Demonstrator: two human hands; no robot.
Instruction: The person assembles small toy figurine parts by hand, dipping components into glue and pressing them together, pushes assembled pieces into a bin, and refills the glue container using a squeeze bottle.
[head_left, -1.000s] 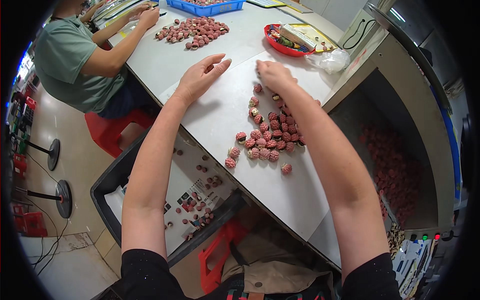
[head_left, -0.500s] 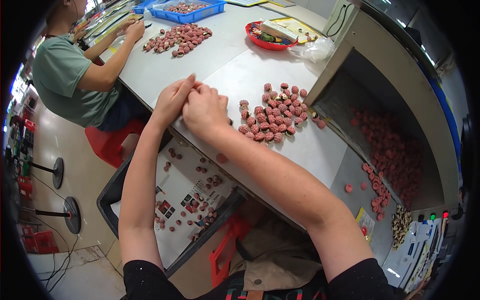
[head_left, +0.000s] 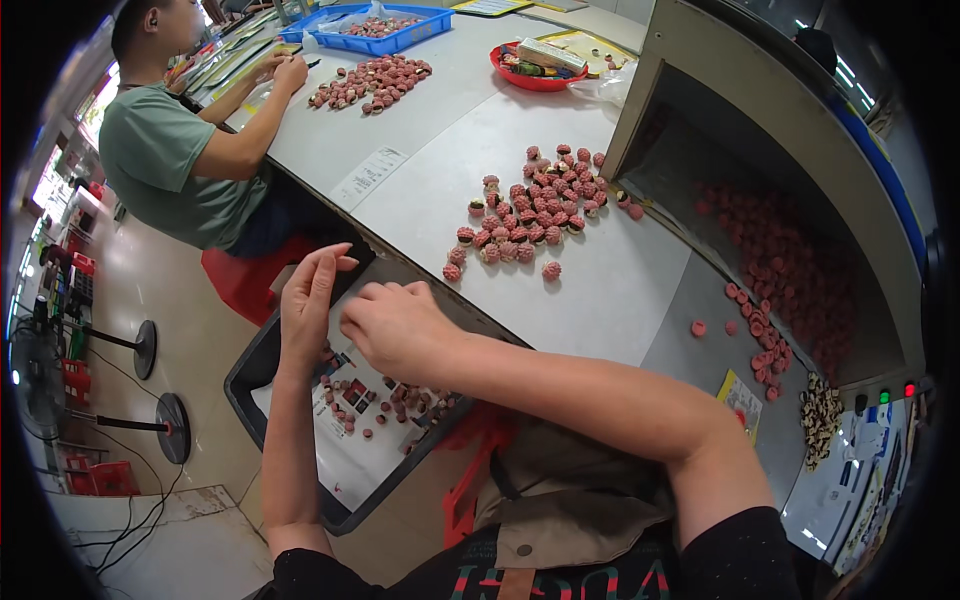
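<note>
My left hand [head_left: 310, 305] is raised over the black tray [head_left: 240, 385] at the table's front edge, its fingers stretched out and nothing visible in them. Beside it my right hand [head_left: 400, 330] hangs over the tray with fingers curled inward; its fingertips are hidden, so what they hold, if anything, cannot be made out. The hands are slightly apart. Small pink-and-dark round pieces [head_left: 345, 400] lie scattered on the printed white sheet [head_left: 335, 475] lining the tray. On the table, a loose pile of bumpy pink balls with dark and cream parts [head_left: 540, 210] spreads beyond my right hand.
A printed slip [head_left: 370, 177] lies on the table. At the back are a red dish [head_left: 540, 82], a blue crate [head_left: 405, 38] and another pink pile [head_left: 375, 83]. A co-worker [head_left: 170, 150] sits at left. A bin-like opening with pink pieces [head_left: 780, 270] stands at right.
Both hands have drawn back from above the table to over the tray and moved apart; they were together before. The pink pile now reaches closer to the table's front edge.
</note>
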